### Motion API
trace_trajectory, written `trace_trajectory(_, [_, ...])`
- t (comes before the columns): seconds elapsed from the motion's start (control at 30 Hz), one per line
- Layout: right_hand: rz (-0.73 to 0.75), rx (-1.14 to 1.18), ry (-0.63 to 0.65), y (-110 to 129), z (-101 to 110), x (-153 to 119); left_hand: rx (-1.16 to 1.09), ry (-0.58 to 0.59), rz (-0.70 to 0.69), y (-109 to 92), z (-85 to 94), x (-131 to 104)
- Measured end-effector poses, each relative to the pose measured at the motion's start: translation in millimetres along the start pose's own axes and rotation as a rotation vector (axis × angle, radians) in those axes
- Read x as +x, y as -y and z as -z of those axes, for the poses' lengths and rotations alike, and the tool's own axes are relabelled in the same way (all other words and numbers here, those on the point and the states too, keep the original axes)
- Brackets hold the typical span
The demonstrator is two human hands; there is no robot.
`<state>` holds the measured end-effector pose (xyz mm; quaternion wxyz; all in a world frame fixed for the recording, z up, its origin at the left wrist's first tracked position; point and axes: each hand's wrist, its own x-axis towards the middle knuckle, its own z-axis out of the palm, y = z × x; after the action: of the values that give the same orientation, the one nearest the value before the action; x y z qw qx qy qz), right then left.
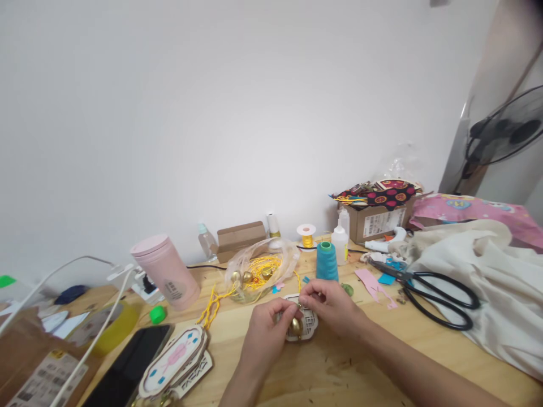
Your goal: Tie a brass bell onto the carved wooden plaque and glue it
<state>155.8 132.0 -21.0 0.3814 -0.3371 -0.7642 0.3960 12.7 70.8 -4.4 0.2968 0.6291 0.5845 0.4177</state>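
Observation:
A small pale wooden plaque with cut-out lattice patterning lies on the table under my hands. Against its front rests a gold bell. My left hand is closed, thumb and finger pinched at the top of the bell. From the right, my right hand pinches at the plaque's upper part, close to my left fingertips; what sits between those fingers is too small to make out. A bit of yellow cord shows just behind the plaque. The teal thread cone stands right behind my right hand.
Left lie stacked wooden plaques, a phone and a pink tumbler. Behind are a plastic bag of yellow cords and bells, a yellow spool and a glue bottle. Black-handled scissors rest on white cloth.

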Motion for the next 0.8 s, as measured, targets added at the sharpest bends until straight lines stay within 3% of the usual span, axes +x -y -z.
trace_trajectory(0.27, [-0.147, 0.274, 0.003, 9, -2, 0, 0.126, -0.023, -0.117, -4, 1.7, 0])
trace_trajectory(0.47, [-0.223, 0.447, 0.036, 7, -4, 1, 0.064, -0.032, -0.072, -2, 1.8, 0])
trace_trajectory(0.63, [-0.223, 0.416, 0.006, 8, 5, 5, -0.068, -0.038, 0.009, 1, 0.8, 0])
trace_trajectory(0.8, [-0.140, 0.238, -0.046, 11, 5, 3, -0.203, -0.057, 0.052, 9, -0.7, 3])
